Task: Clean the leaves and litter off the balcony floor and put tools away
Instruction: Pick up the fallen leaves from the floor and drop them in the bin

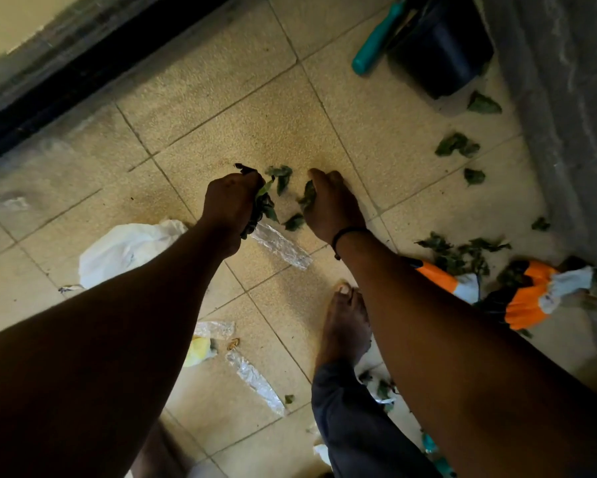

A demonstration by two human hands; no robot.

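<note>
My left hand (230, 203) grips a bunch of dark green leaves (261, 208) just above the beige tiled floor (221, 108). My right hand (331, 205) is down on the floor beside it, fingers curled around a leaf (309, 196). Loose leaves (280, 174) lie between the two hands. More leaves are scattered to the right (457, 144) and piled by the wall (462, 251). A strip of clear plastic wrap (281, 244) lies under my left wrist.
A white plastic bag (124, 248) lies at the left. Orange and white gloves (528, 294) rest on the floor at the right. A black pot (442, 46) and a teal handle (376, 39) stand at the top right. More wrappers (255, 377) and my bare foot (345, 326) are below.
</note>
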